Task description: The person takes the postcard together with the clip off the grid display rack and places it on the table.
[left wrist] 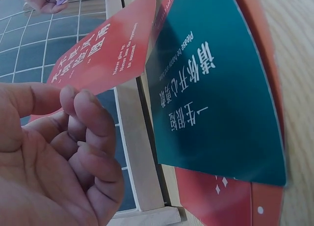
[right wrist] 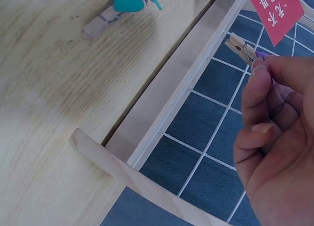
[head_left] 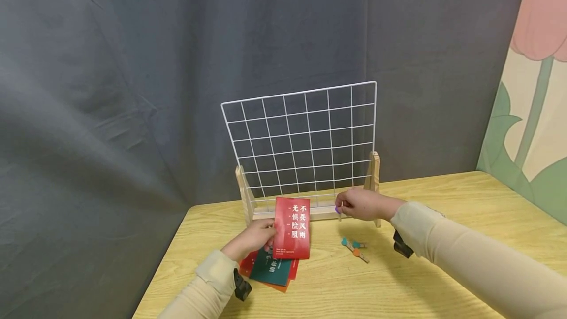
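Observation:
My left hand [head_left: 252, 240] pinches a red card with white characters [head_left: 291, 228] and holds it upright in front of the white wire grid [head_left: 305, 142]. In the left wrist view the fingers [left wrist: 88, 138] grip that red card [left wrist: 105, 49] by its lower edge. My right hand [head_left: 356, 204] pinches a small wooden clothespin with a purple ornament [right wrist: 244, 49] near the grid's bottom rail. A teal card [head_left: 270, 267] lies on top of more red and orange cards on the table beneath my left hand.
The grid stands in a wooden base [head_left: 310, 213] with two side feet. Two more clothespins [head_left: 354, 249], one with a teal heart [right wrist: 128, 1], lie on the yellow wooden table [head_left: 443, 270]. A dark curtain hangs behind; a flower-painted panel [head_left: 531, 112] stands at right.

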